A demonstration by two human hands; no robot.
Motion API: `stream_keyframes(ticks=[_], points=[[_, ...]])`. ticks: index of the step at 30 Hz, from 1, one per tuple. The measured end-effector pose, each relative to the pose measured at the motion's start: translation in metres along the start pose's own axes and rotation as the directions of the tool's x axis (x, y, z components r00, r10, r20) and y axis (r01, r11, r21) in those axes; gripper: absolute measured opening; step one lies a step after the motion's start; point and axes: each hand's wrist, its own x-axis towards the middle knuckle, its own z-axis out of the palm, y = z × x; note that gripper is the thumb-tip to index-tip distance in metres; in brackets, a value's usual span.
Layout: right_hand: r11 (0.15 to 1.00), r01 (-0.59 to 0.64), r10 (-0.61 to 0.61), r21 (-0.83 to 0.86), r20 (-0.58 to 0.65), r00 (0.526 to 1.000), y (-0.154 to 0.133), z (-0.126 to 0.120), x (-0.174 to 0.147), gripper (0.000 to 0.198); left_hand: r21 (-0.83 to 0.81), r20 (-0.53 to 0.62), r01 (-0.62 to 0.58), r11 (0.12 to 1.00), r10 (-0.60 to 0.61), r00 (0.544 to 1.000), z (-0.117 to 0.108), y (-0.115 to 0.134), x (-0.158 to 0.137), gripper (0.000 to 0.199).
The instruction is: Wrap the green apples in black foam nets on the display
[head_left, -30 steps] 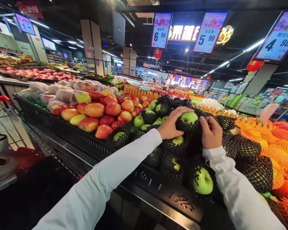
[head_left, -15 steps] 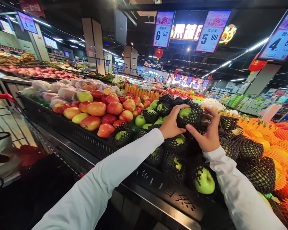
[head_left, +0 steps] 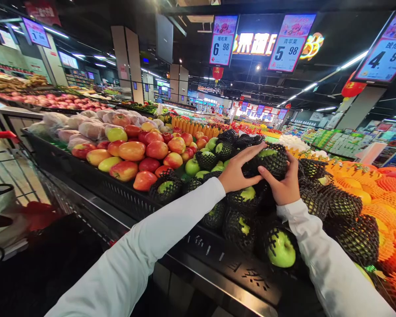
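A green apple in a black foam net [head_left: 271, 162] is held above the pile, with my right hand [head_left: 284, 184] wrapped round its right side and front, the thumb across it. My left hand [head_left: 239, 172] is at the apple's left, fingers stretched out and thumb apart. Its fingertips are near the top of the net; whether they touch it I cannot tell. Below my hands lie several netted green apples, one with bare skin showing [head_left: 281, 250] at the front.
Red and yellow apples [head_left: 156, 149] are heaped to the left in the same black crate [head_left: 119, 200]. Oranges in orange nets [head_left: 392, 202] lie to the right. A shopping cart [head_left: 11, 163] stands at the far left. Price signs [head_left: 292, 43] hang overhead.
The netted apple has shifted a little to the right. My right hand has closed round it, while my left hand's fingers have straightened and loosened from it.
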Motion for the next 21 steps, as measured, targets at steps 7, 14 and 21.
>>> stream_keyframes(ticks=[7, 14, 21], points=[[0.989, -0.144, 0.145, 0.019, -0.133, 0.980, -0.006, -0.004, 0.005, 0.068, -0.053, -0.056, 0.131, 0.990, -0.134, 0.989, 0.000, 0.003, -0.002, 0.076], [0.998, 0.047, -0.044, -0.039, 0.084, 0.995, -0.025, -0.009, 0.001, 0.074, -0.251, 0.127, 0.190, 0.949, -0.163, 0.978, 0.002, 0.003, -0.001, 0.110], [0.978, 0.202, -0.185, -0.056, 0.220, 0.958, -0.024, -0.008, 0.001, 0.105, -0.174, 0.049, 0.159, 0.972, -0.153, 0.987, -0.001, 0.006, -0.003, 0.114]])
